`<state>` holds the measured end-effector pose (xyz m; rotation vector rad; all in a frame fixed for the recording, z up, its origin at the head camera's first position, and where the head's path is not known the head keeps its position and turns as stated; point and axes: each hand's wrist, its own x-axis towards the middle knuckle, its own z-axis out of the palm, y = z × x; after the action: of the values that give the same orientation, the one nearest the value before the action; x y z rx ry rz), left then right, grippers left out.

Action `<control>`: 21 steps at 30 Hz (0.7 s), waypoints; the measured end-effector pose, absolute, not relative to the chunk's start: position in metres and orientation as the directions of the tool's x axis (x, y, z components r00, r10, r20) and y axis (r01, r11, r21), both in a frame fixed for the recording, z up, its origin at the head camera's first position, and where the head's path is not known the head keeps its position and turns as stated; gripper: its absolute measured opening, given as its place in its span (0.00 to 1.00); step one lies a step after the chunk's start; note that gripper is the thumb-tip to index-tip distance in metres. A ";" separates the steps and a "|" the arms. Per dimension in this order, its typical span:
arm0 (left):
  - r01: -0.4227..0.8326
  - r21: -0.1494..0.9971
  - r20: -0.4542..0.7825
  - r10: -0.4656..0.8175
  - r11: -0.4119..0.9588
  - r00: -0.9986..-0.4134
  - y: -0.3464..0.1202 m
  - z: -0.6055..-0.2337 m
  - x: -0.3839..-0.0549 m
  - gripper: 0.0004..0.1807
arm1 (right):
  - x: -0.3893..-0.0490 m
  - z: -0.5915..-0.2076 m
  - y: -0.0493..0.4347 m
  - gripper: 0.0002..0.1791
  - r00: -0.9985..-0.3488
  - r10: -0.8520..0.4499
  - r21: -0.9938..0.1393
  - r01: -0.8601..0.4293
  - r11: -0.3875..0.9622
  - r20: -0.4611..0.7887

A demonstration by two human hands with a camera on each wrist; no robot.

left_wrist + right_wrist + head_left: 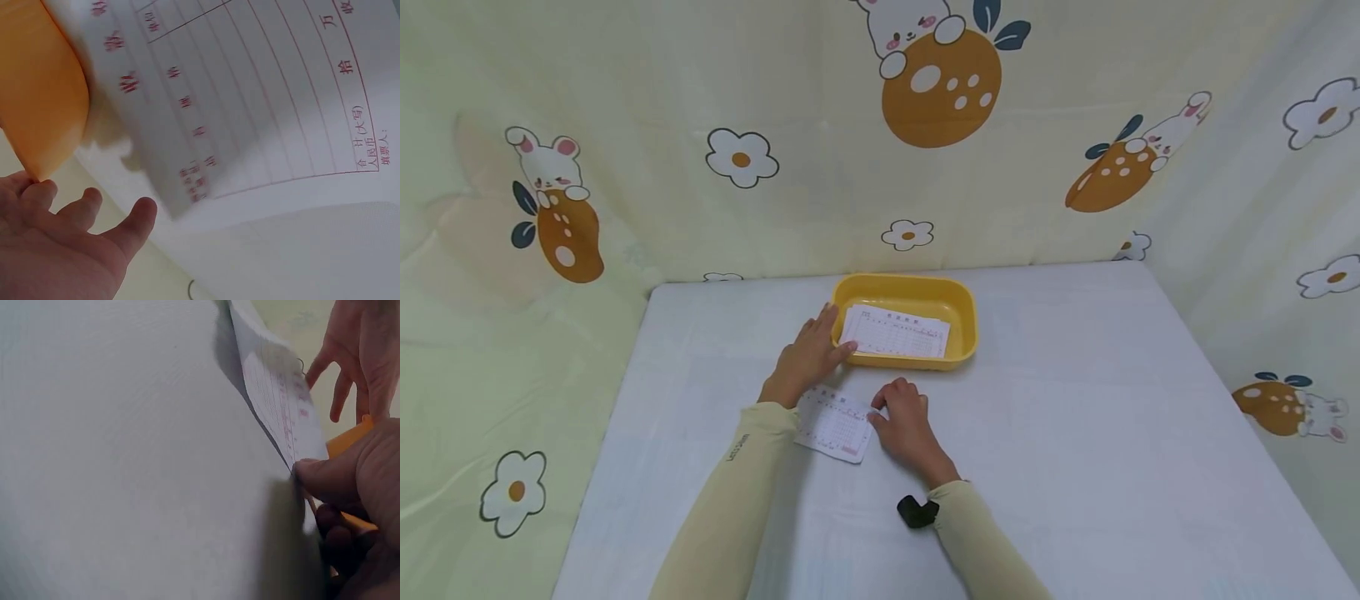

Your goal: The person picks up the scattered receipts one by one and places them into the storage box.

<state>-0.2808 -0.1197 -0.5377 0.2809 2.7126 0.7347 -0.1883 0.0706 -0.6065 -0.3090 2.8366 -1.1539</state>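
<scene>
A white receipt slip [835, 423] with red-printed lines and characters lies in front of the yellow tray [964, 360]. My right hand [908, 423] pinches the slip's right edge between thumb and fingers; the right wrist view shows this paper [275, 394] bowed, part of it raised off the table. At the tray's front left corner, my left hand [808, 357] rests with fingers spread and thumb by the rim. Inside the tray are more receipt slips [897, 332], loosely stacked. My left forearm covers the pinched slip's left end in the head view.
White cloth covers the table [1075, 417]. Behind and beside it hangs a pale curtain [820, 225] printed with rabbits, fruit and flowers. A small black device [917, 512] sits at my right wrist.
</scene>
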 end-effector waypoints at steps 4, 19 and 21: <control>0.079 0.538 -0.269 0.260 0.839 -0.927 -0.120 -0.537 -0.280 0.48 | -0.187 -0.610 0.079 0.03 -0.983 -0.184 -0.778 -0.113 0.617 -0.003; 0.127 0.503 -0.240 0.279 0.855 -0.930 -0.121 -0.538 -0.279 0.47 | -0.177 -0.616 0.093 0.05 -0.984 -0.178 -0.825 -0.107 0.555 0.008; 0.141 0.491 -0.232 0.285 0.860 -0.930 -0.122 -0.537 -0.279 0.47 | -0.172 -0.615 0.094 0.06 -0.984 -0.178 -0.822 -0.105 0.559 0.005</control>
<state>-0.2788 -0.1218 -0.5373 0.3214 2.7365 0.6898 -0.1725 0.0938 -0.6149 -0.2457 2.7042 -1.4179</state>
